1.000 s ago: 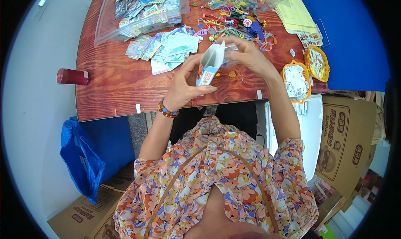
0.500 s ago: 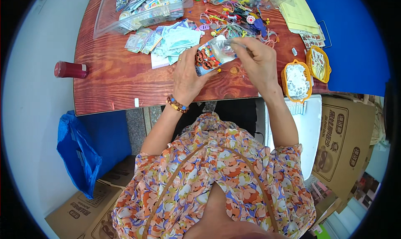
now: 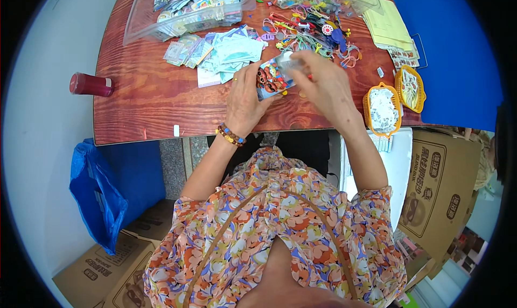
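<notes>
Head-worn fisheye, steeply downward, close

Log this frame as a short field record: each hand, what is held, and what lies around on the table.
left hand: grips the lower end of a small printed packet
right hand: on the packet's upper end, fingers closed on its clear plastic
surface: wooden table
ahead of hands: pile of pale blue packets; tangle of coloured loops and trinkets
right side: two small orange baskets; yellow paper stack
left side: dark red cylinder lying on its side
far edge: clear bins
</notes>
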Motion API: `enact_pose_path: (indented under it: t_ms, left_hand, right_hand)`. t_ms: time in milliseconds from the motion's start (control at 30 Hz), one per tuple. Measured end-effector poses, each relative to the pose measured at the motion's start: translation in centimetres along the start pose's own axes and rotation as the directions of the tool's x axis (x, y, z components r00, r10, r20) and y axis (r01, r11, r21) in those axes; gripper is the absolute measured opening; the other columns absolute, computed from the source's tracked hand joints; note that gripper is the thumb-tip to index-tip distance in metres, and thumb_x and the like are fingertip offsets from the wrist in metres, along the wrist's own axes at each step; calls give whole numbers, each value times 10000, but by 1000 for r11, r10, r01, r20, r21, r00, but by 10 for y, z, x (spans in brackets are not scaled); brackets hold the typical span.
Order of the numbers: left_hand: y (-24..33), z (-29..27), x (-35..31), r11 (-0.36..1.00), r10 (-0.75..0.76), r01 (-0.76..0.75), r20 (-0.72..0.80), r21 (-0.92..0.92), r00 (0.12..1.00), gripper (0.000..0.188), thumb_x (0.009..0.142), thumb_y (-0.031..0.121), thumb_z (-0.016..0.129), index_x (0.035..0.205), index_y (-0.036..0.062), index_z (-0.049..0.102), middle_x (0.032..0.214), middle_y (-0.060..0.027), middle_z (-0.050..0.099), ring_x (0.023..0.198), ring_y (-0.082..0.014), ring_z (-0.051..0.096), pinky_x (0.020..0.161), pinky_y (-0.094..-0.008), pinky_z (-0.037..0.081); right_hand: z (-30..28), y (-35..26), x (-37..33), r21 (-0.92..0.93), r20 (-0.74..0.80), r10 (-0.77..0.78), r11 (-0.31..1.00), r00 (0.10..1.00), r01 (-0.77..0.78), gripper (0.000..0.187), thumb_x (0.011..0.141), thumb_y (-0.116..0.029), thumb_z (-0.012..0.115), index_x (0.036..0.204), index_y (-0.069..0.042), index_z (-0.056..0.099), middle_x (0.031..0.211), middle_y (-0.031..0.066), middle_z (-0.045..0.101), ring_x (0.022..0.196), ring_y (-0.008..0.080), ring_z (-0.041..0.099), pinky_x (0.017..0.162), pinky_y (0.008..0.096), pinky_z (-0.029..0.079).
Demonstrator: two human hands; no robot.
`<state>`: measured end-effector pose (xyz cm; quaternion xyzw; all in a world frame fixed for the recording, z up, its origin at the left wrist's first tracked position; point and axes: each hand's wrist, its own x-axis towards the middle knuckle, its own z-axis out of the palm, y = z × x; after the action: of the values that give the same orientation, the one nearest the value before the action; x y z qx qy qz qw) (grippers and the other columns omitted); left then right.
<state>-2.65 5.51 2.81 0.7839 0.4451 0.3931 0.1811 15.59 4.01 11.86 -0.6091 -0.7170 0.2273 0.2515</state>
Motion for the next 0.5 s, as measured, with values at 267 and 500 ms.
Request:
enact_pose_path:
  t_ms: [267,500]
  left_hand:
    - [3,9,1,1000,-15,17,59,-23,998,843,615,172,893,1323,18,463,1198,-175,568,1137,-362,541,927,-440,480]
    - [-4,10,-3,998,-51,53,57,-36,997,841,614,188,897,1317,17,469,1193,-189,567,1117,-376,554,909,-446,488]
  right_hand:
    - [12,16,19,-282,36,-70,956,997,78,164,883,-162,630,1012,-62,641,792,105,692,698,315,659,637,422,505]
    - [13,15,11,-231,-101,-181,961,978,154,140,888,-191,631,975,-85,657,926,111,691,822,316,666,674,420,508]
